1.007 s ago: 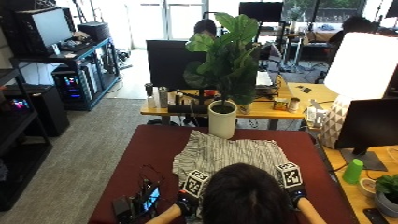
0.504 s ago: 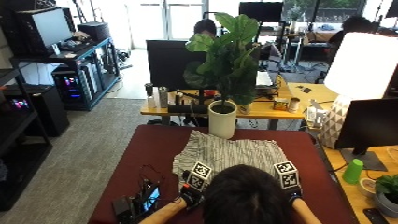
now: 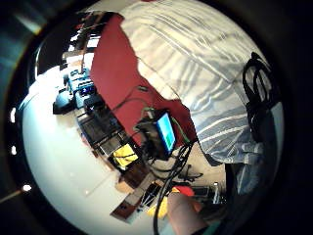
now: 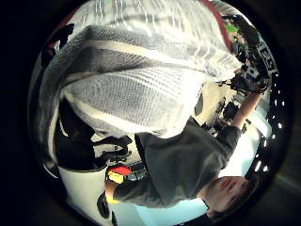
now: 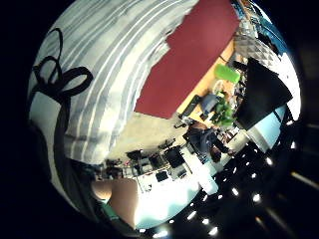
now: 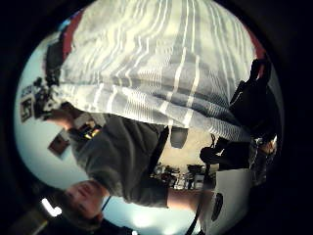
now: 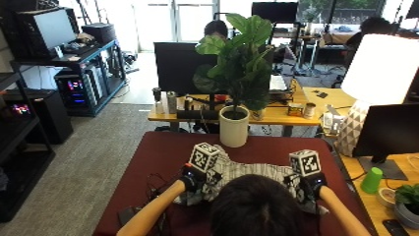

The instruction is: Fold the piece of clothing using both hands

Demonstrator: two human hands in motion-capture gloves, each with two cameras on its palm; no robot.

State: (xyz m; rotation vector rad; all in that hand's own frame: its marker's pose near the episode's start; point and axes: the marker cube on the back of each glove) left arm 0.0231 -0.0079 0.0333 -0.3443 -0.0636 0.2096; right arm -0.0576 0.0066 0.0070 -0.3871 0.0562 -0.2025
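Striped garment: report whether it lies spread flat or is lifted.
Partly lifted: both hands hold the striped garment near edge raised above the red table; its far part lies on it.

Person w/ dark hair, head seen from above at outside view's lower edge. Both forearms bare to abt the elbow. Left hand (image 7: 191, 178) and right hand (image 7: 312, 183) each in a black glove, cuff ending at wrist. Palm views show a dark grey short-sleeved t-shirt (image 4: 181, 162), sleeve hem above the elbow, plain, no print visible; same shirt (image 6: 122, 154) seen from right thumb side. Glove fingers black, matte.
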